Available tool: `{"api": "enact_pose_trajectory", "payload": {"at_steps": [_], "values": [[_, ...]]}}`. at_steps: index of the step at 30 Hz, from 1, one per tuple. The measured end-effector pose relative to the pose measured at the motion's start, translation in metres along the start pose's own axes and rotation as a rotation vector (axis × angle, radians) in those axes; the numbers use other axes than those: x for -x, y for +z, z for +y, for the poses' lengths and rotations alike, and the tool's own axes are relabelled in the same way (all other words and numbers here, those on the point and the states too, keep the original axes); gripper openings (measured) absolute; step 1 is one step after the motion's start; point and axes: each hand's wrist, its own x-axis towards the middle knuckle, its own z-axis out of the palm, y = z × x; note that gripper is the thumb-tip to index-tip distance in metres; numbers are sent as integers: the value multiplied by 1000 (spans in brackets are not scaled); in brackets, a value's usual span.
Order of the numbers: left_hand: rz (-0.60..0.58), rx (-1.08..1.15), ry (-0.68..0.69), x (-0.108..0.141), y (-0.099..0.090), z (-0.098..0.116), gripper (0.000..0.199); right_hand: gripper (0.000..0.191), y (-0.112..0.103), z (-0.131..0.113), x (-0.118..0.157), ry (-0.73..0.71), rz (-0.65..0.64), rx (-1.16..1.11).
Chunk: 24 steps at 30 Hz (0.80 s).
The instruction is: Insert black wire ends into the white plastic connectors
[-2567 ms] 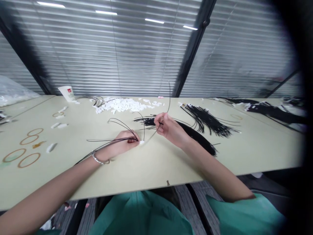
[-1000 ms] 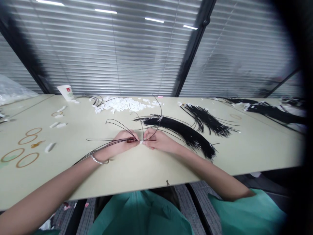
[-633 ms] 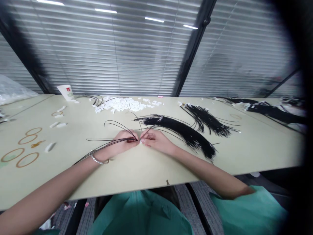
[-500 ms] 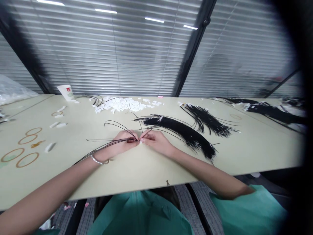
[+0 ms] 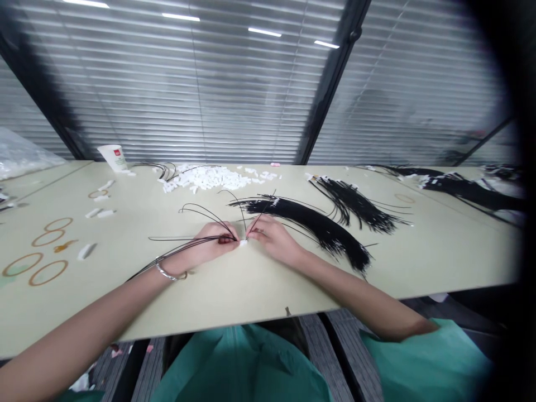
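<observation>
My left hand (image 5: 218,240) is closed on a small white connector (image 5: 243,243) and several thin black wires (image 5: 180,244). Those wires trail back over my left wrist and curve up above the fingers. Close on the right, my right hand (image 5: 266,234) pinches a single black wire (image 5: 256,219) beside the connector's right end. Whether the wire's tip is inside the connector I cannot tell. Just beyond my right hand lies a thick bundle of black wires (image 5: 310,220) on the table.
A pile of white connectors (image 5: 213,178) lies at the back, near a paper cup (image 5: 114,158). Rubber bands (image 5: 48,272) and a few loose white pieces (image 5: 86,252) are on the left. Another wire bundle (image 5: 360,204) sits at the right, with more dark wires (image 5: 469,191) farther over.
My right hand has moved slightly right and up, away from my left fingertips, so the white connector shows more between them. My left hand has stayed nearly still.
</observation>
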Motion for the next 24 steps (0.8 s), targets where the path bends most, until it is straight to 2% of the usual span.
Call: {"api": "enact_pose_trajectory", "payload": {"at_steps": [10, 24], "values": [[0, -31, 3, -1, -1, 1, 23, 6, -1, -1, 1, -74, -15, 134], [2, -10, -12, -1, 0, 1, 23, 12, 5, -1, 0, 201, 15, -28]]}}
